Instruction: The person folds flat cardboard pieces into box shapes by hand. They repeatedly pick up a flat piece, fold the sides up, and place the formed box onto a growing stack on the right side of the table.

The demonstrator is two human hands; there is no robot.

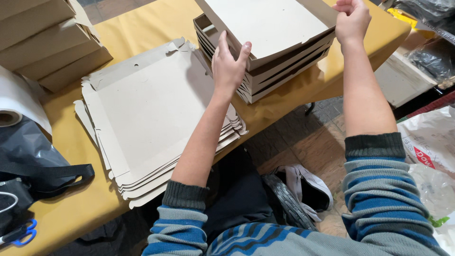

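A folded grey cardboard box [265,23] lies on top of a stack of folded boxes [284,71] at the far side of the yellow table [137,19]. My left hand [228,64] grips the top box's near left corner, thumb on the lid. My right hand [351,20] pinches its right edge. To the left, a pile of flat unfolded box blanks [147,114] rests on the table, overhanging the near edge beside my left forearm.
More folded boxes [47,42] are stacked at the far left. A white paper roll [16,102], a black bag with straps [33,161] and blue-handled scissors [21,234] lie at left. Plastic bags [429,147] and a shoe [308,187] sit on the floor.
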